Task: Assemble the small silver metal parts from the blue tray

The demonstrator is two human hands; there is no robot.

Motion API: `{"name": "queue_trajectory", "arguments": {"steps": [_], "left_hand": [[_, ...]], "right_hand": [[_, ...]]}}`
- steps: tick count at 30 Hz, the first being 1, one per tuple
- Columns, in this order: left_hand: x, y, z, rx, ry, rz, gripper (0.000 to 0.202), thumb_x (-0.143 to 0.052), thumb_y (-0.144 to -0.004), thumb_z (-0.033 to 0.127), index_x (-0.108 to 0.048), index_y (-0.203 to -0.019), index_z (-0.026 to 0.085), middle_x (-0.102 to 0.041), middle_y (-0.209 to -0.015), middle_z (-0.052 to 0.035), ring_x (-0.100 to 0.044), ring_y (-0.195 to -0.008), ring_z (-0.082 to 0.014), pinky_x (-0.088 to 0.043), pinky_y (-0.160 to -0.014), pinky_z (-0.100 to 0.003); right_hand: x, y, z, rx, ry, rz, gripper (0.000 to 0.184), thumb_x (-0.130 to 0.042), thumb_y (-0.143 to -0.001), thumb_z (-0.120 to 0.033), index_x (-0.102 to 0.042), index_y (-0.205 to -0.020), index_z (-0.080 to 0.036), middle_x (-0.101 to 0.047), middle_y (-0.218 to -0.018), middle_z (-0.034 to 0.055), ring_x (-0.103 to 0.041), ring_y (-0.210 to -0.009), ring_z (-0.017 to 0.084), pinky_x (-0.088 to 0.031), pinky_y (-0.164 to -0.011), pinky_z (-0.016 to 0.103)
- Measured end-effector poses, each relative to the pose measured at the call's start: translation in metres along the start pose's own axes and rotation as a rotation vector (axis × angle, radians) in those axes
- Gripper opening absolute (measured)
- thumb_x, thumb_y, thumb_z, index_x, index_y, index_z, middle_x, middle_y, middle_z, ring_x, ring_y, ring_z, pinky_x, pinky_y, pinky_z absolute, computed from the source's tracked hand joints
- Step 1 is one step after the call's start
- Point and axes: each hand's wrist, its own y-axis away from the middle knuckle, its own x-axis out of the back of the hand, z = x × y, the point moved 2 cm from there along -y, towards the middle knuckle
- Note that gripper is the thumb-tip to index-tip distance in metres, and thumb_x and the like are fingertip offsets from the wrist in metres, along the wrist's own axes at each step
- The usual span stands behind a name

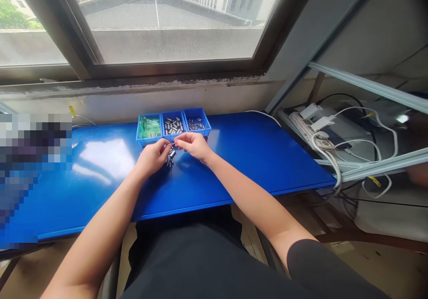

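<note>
Both hands meet over the blue tabletop, just in front of the bins. My left hand [154, 157] is closed in a pinch, thumb against forefinger. Close to its right, my right hand [194, 145] also pinches with its fingertips. Something thin and dark shows between the two sets of fingertips, too small to name. Below them lies a small pile of metal cylinders and thin pins [171, 156], partly hidden by my left hand. Behind stand three joined blue bins [149, 140]: green plastic bags [150, 127] at left, silver cylinders [173, 125] in the middle, thin metal pins [196, 124] at right.
The blue table [254, 156] runs under a window [174, 69]. To the right, a power strip [302, 127] with white chargers and cables sits beside a metal frame [377, 89]. A blurred-out area covers the left edge.
</note>
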Motion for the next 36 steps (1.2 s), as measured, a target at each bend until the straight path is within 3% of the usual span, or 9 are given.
{"name": "queue_trajectory", "arguments": {"steps": [36], "left_hand": [[-0.0009,-0.0003,-0.0002,0.014,-0.011,-0.101,0.026,-0.047,-0.093,0.04,-0.064,-0.094,0.021,-0.065,-0.067,0.0004,-0.055,-0.056,-0.0134,-0.037,-0.056,-0.024]], "right_hand": [[-0.0002,0.0005,-0.0005,0.043,0.063,-0.037,0.022,-0.073,-0.074,-0.032,-0.069,-0.085,-0.014,-0.071,-0.079,0.0045,-0.064,-0.069,0.013,-0.054,-0.07,0.028]]}}
